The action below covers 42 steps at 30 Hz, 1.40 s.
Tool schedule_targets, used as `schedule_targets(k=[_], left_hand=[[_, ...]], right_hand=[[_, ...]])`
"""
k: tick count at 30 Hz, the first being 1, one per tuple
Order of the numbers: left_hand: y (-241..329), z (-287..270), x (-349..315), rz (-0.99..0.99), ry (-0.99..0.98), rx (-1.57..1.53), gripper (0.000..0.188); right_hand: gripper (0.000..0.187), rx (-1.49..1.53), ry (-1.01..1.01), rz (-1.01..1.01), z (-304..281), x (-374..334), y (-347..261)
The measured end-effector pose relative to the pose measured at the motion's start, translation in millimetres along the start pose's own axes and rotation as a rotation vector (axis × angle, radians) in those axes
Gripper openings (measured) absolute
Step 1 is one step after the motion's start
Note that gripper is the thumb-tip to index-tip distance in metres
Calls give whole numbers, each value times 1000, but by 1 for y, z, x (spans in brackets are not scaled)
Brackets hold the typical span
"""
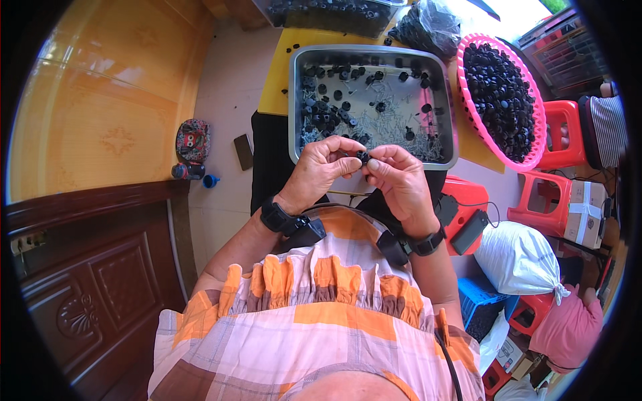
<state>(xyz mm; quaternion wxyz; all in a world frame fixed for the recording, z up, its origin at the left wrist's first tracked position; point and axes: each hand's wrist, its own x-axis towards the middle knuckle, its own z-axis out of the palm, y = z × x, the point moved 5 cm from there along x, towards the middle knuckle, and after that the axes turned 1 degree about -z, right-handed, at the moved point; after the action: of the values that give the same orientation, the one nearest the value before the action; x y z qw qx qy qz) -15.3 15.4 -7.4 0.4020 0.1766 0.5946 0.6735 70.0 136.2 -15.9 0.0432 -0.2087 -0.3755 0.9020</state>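
Note:
Between the fingertips of both hands is a small black knob-like plastic part (pixel 363 157), partly hidden by the fingers. My left hand (pixel 322 167) pinches it from the left with thumb and index finger. From the other side my right hand (pixel 399 177) grips it the same way. Both hands are just over the near rim of a rectangular metal tray (pixel 294 100). Inside that tray lie loose black plastic parts (pixel 321 113), mostly toward the left, and many thin, clear or silvery pin-like pieces (pixel 394 123).
A pink basket (pixel 468 103) heaped with black parts stands right of the tray. Behind are a clear bin (pixel 321 20) and a plastic bag (pixel 435 30). Red stools (pixel 562 134), a white sack (pixel 518 257) and a blue crate (pixel 478 301) are at right. A phone (pixel 243 152) lies on the floor.

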Motion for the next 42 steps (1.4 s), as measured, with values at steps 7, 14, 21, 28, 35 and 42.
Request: schedule_targets(k=[7, 14, 21, 28, 35, 42], left_hand=[[0, 0, -1, 4, 14, 36, 22], [1, 0, -1, -13, 9, 44, 23], [0, 1, -2, -24, 2, -10, 24], [3, 2, -2, 56, 41, 115, 20], [5, 0, -2, 175, 25, 175, 18], [8, 2, -2, 220, 3, 194, 17]], right_hand=[[15, 11, -15, -28, -2, 0, 1], [13, 45, 22, -6, -2, -1, 3], [10, 13, 26, 40, 2, -3, 2], [10, 14, 7, 37, 4, -4, 0], [8, -1, -42, 79, 4, -3, 0], [9, 18, -18, 48, 3, -3, 4]])
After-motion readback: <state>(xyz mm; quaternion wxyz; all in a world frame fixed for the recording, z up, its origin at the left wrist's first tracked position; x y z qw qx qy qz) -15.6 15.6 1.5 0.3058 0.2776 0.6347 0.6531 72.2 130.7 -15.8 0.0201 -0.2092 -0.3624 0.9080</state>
